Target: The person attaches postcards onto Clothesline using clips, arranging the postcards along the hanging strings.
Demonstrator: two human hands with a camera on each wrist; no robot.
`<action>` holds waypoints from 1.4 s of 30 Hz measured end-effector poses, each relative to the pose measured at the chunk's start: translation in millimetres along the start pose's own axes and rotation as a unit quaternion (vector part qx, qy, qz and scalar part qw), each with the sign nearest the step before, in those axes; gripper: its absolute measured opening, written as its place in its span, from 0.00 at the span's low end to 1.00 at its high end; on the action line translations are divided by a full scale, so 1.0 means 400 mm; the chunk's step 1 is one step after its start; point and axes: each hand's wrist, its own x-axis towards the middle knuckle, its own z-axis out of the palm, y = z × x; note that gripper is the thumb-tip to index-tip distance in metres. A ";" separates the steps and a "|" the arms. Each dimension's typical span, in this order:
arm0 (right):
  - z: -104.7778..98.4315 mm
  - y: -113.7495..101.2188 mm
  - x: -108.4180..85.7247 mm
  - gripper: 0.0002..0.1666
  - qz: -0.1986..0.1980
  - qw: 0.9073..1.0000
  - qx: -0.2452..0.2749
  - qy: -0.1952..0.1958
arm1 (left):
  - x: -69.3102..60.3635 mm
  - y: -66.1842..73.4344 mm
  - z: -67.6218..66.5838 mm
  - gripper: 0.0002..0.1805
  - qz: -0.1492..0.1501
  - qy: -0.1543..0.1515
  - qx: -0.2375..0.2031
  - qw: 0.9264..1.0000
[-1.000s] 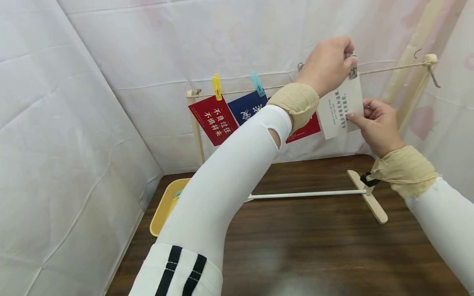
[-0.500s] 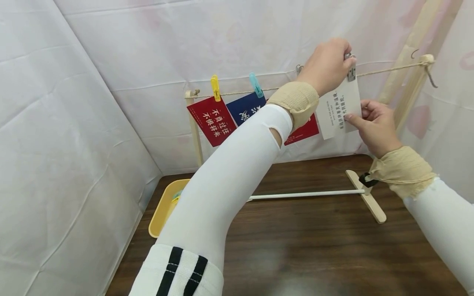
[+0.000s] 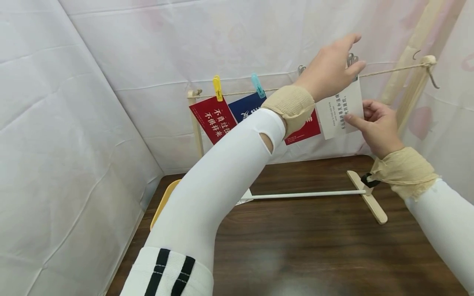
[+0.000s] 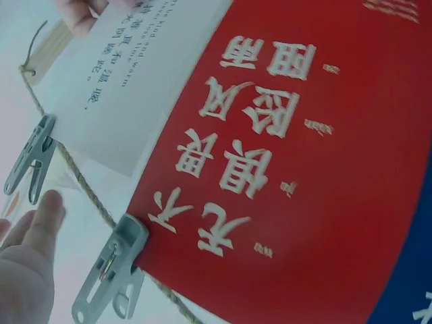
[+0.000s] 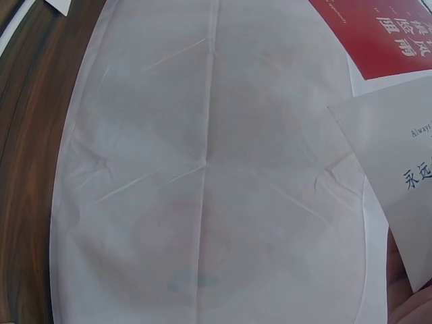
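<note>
My left hand (image 3: 331, 69) is beside the rope at the right, thumb and index finger spread around a grey clothespin (image 4: 32, 158). In the left wrist view the fingers are apart from this clothespin, which clips a white printed card (image 3: 331, 119) to the rope (image 4: 84, 182). At the card's right edge my right hand (image 3: 379, 125) pinches it between thumb and fingers. Left of it hangs a red card (image 4: 304, 223) with white characters under another grey clothespin (image 4: 111, 270); my left wrist partly hides that card in the head view.
A yellow clothespin (image 3: 217, 88) holds a red card (image 3: 212, 119), and a light-blue one (image 3: 258, 85) holds a navy card (image 3: 246, 107). Wooden posts (image 3: 414, 92) carry the rope. A white rod (image 3: 307, 194) spans the base. A yellow tray (image 3: 163, 203) is mostly behind my left arm.
My left hand has let go of the grey clothespin, its thumb and index finger spreading apart. The clothespin stays on the card and rope. My right hand keeps its pinch, nearly still.
</note>
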 end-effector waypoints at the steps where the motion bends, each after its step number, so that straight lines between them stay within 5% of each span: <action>1: 0.000 0.000 0.000 0.17 -0.003 1.000 0.006 -0.001 | -0.004 -0.003 -0.003 0.36 0.005 0.005 -0.006 1.000; 16: -0.043 0.021 -0.015 0.21 0.022 0.999 0.019 -0.020 | -0.079 -0.071 -0.020 0.26 0.038 0.068 -0.110 0.991; 30: -0.071 0.065 -0.051 0.30 0.119 0.989 -0.010 -0.090 | -0.193 -0.169 0.036 0.21 0.085 0.084 -0.167 0.979; 42: -0.079 0.116 -0.094 0.28 0.124 0.987 -0.025 -0.103 | -0.282 -0.277 0.091 0.19 0.095 0.114 -0.195 0.969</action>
